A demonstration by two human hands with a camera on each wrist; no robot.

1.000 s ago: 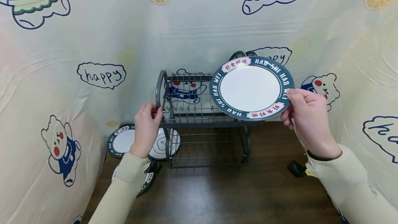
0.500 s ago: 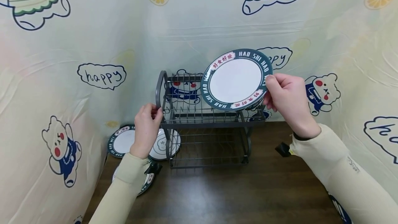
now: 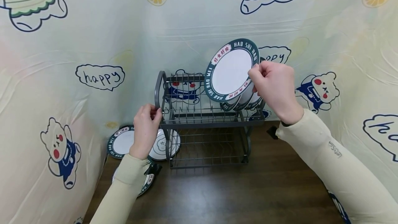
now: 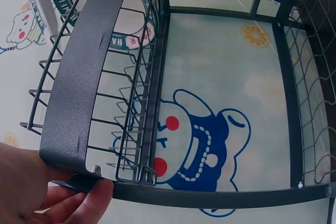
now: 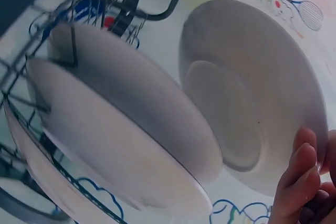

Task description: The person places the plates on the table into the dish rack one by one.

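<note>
My right hand (image 3: 275,87) pinches a white plate (image 3: 231,72) with a dark green lettered rim, tilted above the right part of a dark two-tier dish rack (image 3: 211,125). In the right wrist view the held plate's pale underside (image 5: 226,114) faces the camera, and its rim is between thumb and fingers. Several plates (image 5: 121,124) stand on edge in the rack's upper tier just beside it. My left hand (image 3: 145,130) grips the left end frame of the rack. In the left wrist view its fingers (image 4: 97,203) curl under the corner of the frame.
Several more plates lie on the brown table (image 3: 199,196) at the left: a green-rimmed plate (image 3: 122,142), a white patterned plate (image 3: 164,144), and another partly under the left sleeve. A printed cloth (image 3: 192,16) hangs behind and at both sides.
My right hand has moved left and away from me with the plate, which is now steeper and closer to the standing plates. My left hand stays on the rack.
</note>
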